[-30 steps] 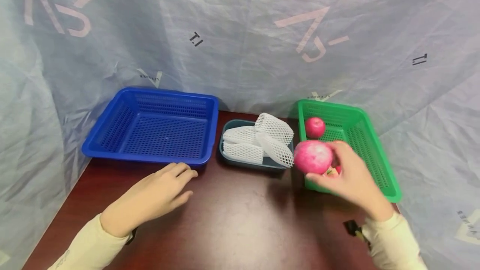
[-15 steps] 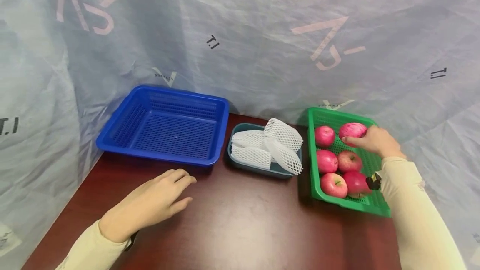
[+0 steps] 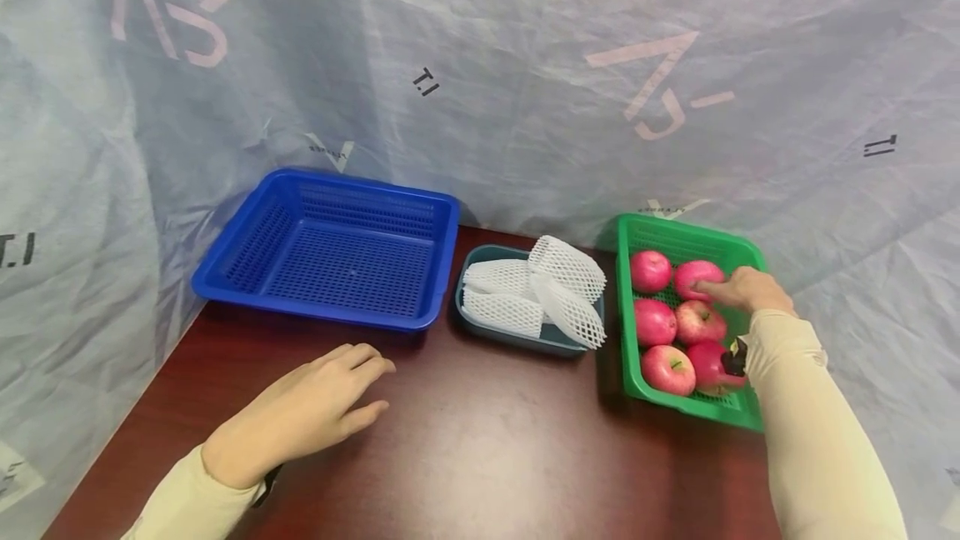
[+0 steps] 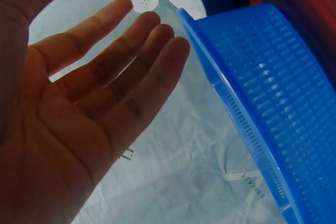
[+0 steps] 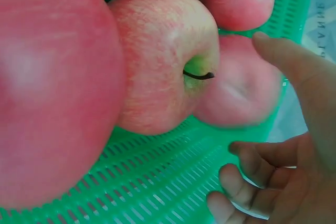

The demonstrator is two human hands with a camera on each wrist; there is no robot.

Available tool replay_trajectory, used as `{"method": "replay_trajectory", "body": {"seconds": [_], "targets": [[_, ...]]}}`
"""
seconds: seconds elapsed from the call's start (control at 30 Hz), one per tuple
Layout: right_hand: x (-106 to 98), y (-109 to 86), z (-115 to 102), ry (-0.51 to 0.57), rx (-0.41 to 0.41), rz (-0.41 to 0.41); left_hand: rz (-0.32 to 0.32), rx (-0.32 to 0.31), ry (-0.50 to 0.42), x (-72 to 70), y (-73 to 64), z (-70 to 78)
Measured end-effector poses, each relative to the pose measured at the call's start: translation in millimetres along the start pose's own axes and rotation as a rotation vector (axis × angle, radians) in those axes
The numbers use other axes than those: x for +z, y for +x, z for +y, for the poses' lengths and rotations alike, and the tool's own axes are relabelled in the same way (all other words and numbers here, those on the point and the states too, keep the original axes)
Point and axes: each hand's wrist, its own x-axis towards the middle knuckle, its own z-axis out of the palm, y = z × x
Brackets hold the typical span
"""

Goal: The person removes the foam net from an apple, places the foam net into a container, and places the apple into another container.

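In the head view my right hand [image 3: 756,290] is at the back right of the green basket [image 3: 701,415], beside a red apple [image 3: 697,277]. The right wrist view shows my thumb overlapping the edge of that slightly blurred apple [image 5: 241,85], and my fingers apart from it, loosely bent. Several other red apples fill the basket's left and front, among them one with its stem showing [image 5: 163,61]. My left hand [image 3: 311,398] hovers over the table in front of the blue basket [image 3: 322,319], fingers relaxed and holding nothing; its palm [image 4: 58,135] shows in the left wrist view.
A dark teal tray [image 3: 517,344] with several white foam net sleeves [image 3: 502,311] stands between the two baskets. One sleeve sticks out over its right rim. A grey sheet [image 3: 495,90] hangs behind the dark red table [image 3: 480,440].
My right hand has carried the apple from the basket's left side to its back right, lowered it in, and loosened its fingers. The head view shifted; the left hand stayed about the same.
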Motion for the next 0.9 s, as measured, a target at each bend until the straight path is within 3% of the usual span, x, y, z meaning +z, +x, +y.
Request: {"method": "replay_trajectory", "body": {"seconds": [0.17, 0.3, 0.47, 0.63, 0.77, 0.9], "targets": [[-4.4, -23.1, -6.5, -0.026, -0.077, 0.073, 0.016, 0.014, 0.003, 0.6, 3.4, -1.9], [6.0, -54.3, -28.6, 0.044, -0.19, 0.258, 0.009, 0.016, -0.003, -0.3, 4.5, -4.1], [34.2, -111.6, -69.8, 0.116, -0.344, 0.479, 0.008, 0.022, -0.016, 1.1, 6.0, -5.8], [66.7, -171.2, -113.5, 0.189, -0.488, 0.644, 0.016, 0.011, -0.046, 3.9, 6.2, -4.8], [84.8, -200.1, -137.1, 0.223, -0.545, 0.717, 0.037, 0.015, -0.067, 6.3, 7.4, -2.3], [94.1, -208.4, -149.2, 0.237, -0.551, 0.74, 0.057, 0.015, -0.056, 8.4, 10.1, -1.5]]}}
